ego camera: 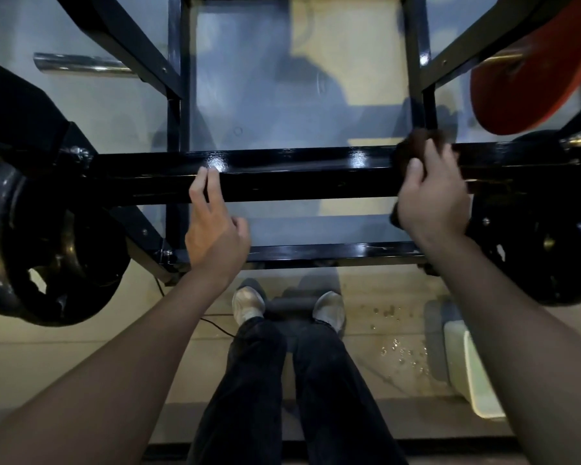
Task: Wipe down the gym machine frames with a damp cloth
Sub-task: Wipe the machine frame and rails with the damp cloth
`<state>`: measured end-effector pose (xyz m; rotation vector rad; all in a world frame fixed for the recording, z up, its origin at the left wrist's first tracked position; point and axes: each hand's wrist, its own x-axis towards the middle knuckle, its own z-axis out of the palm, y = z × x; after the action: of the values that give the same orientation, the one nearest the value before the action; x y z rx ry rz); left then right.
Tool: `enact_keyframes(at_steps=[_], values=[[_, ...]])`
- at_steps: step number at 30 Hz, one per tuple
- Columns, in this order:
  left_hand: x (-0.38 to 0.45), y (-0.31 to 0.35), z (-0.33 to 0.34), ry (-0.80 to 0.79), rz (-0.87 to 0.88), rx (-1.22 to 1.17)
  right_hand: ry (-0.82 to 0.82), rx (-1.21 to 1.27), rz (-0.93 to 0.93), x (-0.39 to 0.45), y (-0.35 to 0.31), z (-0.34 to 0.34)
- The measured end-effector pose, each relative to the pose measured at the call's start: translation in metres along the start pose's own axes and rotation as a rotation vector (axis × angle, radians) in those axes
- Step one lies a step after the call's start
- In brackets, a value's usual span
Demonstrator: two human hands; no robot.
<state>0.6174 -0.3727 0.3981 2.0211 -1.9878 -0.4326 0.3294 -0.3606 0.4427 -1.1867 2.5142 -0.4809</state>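
Our right hand (431,199) is curled around a dark cloth (413,146), holding it bunched against the top of the black crossbar (299,176) of the machine frame, close to where a black upright post (428,92) meets the bar; a bit of the cloth also shows below the hand at the bar's near edge. Our left hand (215,226) holds nothing: its fingers are nearly straight and relaxed, the tips resting on the near face of the same crossbar, well apart from the right hand. The bar's paint is glossy and throws back bright patches of light along its top. A second, lower black bar (332,251) runs parallel just under our wrists. Beyond the crossbar the floor (265,95) is a pale grey-blue sheet with soft shadows on it, framed by two uprights and by diagonal black struts that run off to the upper corners. To the left hangs a stack of black weight plates (41,250), with a chrome bar (81,63) farther back; to the right sit another dark plate (544,229) and a red plate (530,78). Below us are our dark trousers (282,380) and pale shoes (249,305) on a tan floor, where water drops (399,347) lie scattered beside a pale bucket (477,380).
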Motion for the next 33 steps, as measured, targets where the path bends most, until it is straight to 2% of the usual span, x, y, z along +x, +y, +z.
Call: enact_keyframes(at_steps=[4, 9, 12, 15, 20, 22, 24, 25, 26, 28, 30, 31, 33], values=[[0.0, 0.004, 0.002, 0.014, -0.006, -0.014, -0.204, 0.031, -0.124, -0.037, -0.072, 0.039], [0.003, -0.005, -0.003, -0.104, 0.003, 0.095, -0.474, 0.03, -0.366, -0.08, -0.154, 0.078], [0.003, -0.004, -0.009, -0.109, -0.038, 0.101, -0.487, -0.025, -0.474, -0.074, -0.153, 0.074], [0.0, -0.002, -0.013, -0.106, -0.039, 0.093, -0.425, -0.059, -0.467, -0.057, -0.109, 0.05], [-0.006, 0.0, -0.017, -0.099, -0.006, -0.02, -0.235, -0.102, -0.194, -0.025, -0.019, 0.007], [-0.017, 0.009, -0.021, -0.098, -0.032, -0.132, -0.122, -0.037, -0.149, -0.027, 0.002, -0.01], [-0.031, 0.018, -0.021, -0.134, -0.081, -0.245, -0.088, 0.033, -0.09, -0.04, 0.02, -0.016], [-0.038, 0.023, -0.022, -0.186, -0.137, -0.284, -0.14, 0.104, 0.009, -0.049, 0.027, -0.017], [-0.043, 0.029, -0.02, -0.257, -0.221, -0.316, -0.238, 0.249, 0.188, -0.058, 0.03, -0.016], [-0.054, 0.043, -0.02, -0.46, -0.396, -0.434, -0.469, 0.662, 0.534, -0.086, 0.036, -0.017], [-0.065, 0.056, -0.019, -0.579, -0.511, -0.631, -0.568, 0.978, 0.754, -0.109, 0.037, -0.02], [-0.071, 0.063, -0.021, -0.612, -0.528, -0.696, -0.616, 1.105, 0.87, -0.117, 0.035, -0.024], [-0.081, 0.076, -0.031, -0.638, -0.453, -0.747, -0.756, 1.331, 1.089, -0.128, 0.027, -0.034]])
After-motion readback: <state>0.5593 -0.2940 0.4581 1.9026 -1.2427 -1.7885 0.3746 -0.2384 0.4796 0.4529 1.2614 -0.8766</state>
